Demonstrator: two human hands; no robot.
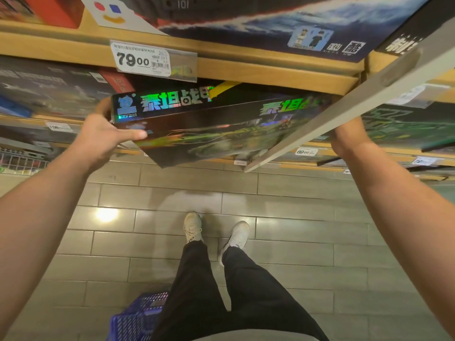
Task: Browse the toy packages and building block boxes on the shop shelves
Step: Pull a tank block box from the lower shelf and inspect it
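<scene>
Item: black building block box point(209, 124), green holographic lettering on its narrow edge face and on its broad picture face; held out in front of the shelves between both hands, just below the wooden upper shelf point(246, 67); long axis runs left to right across the view, left end nearer the camera's left; edge face turned up, broad face tilted down toward the floor; right end of the box hidden behind a pale diagonal shelf upright point(344, 112); artwork blurred, only green streaks legible

Left hand point(105, 139): grips the box's left end, thumb laid flat across the broad face, fingers wrapped behind the edge and mostly hidden

Right hand point(347, 136): at the box's right end, largely concealed by the upright and the box; only wrist and back of hand show; grip cannot be told

Surroundings: price tag point(141, 60) reading 79.00 clipped to the upper shelf edge; large warship box point(258, 23) on that shelf, cut off at the frame top; dark boxes on lower shelves, blurred, with smaller price labels hard to read; grey tiled floor point(295, 230); the person's black trousers and pale shoes point(193, 227); blue plastic basket point(138, 318) on the floor, partly hidden behind the left leg and cut by the frame bottom
</scene>
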